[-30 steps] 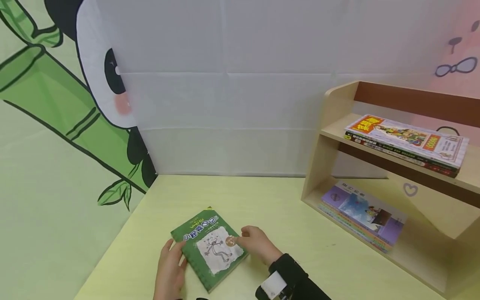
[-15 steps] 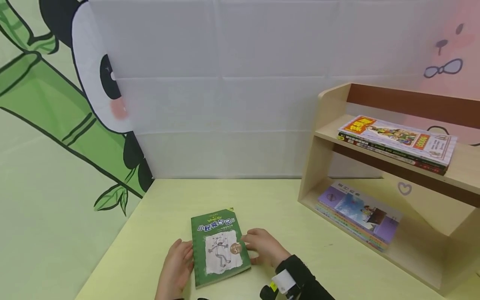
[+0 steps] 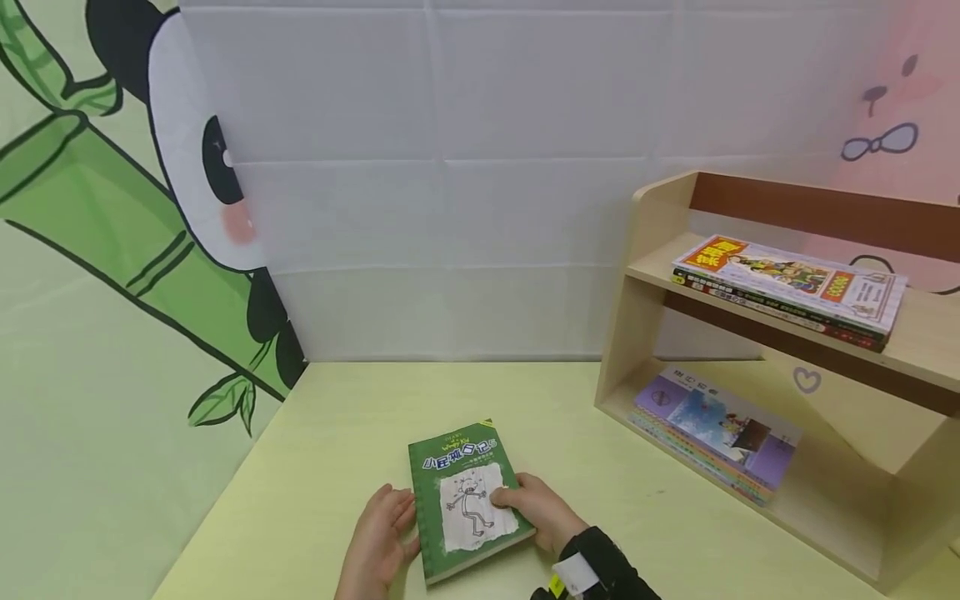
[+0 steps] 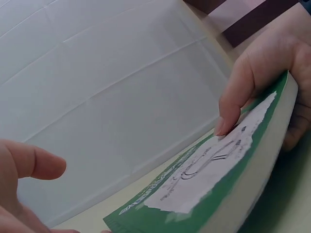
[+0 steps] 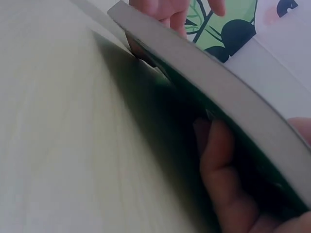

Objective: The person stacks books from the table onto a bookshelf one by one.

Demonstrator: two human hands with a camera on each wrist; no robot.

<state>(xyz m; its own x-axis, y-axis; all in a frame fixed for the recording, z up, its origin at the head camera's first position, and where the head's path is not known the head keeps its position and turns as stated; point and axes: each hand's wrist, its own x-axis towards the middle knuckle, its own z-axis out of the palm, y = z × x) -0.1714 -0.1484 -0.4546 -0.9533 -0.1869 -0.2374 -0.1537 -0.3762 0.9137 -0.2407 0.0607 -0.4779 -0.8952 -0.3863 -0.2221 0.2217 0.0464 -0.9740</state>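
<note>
A green paperback book (image 3: pixel 467 504) with a white cartoon panel lies low over the table. My right hand (image 3: pixel 546 510) grips its right edge, thumb on the cover. In the right wrist view, curled fingers (image 5: pixel 221 167) reach beneath the book, whose page block (image 5: pixel 214 87) is tilted above a dark shadow. Beside the spine, my left hand (image 3: pixel 381 533) has its fingertips right at the book's left edge. The left wrist view shows that hand's thumb (image 4: pixel 48 165) held out, away from the cover.
A wooden two-tier shelf (image 3: pixel 651 321) stands at the right of the pale yellow table (image 3: pixel 360 417). Comic-style books (image 3: pixel 795 279) are stacked on its upper board, purple-covered books (image 3: pixel 716 429) on the lower. A panda-printed sheet (image 3: pixel 442 208) hangs behind.
The book has turned to more upright and shifted right. My right hand has gone from touching its edge to gripping it. The left hand has followed rightward along the spine.
</note>
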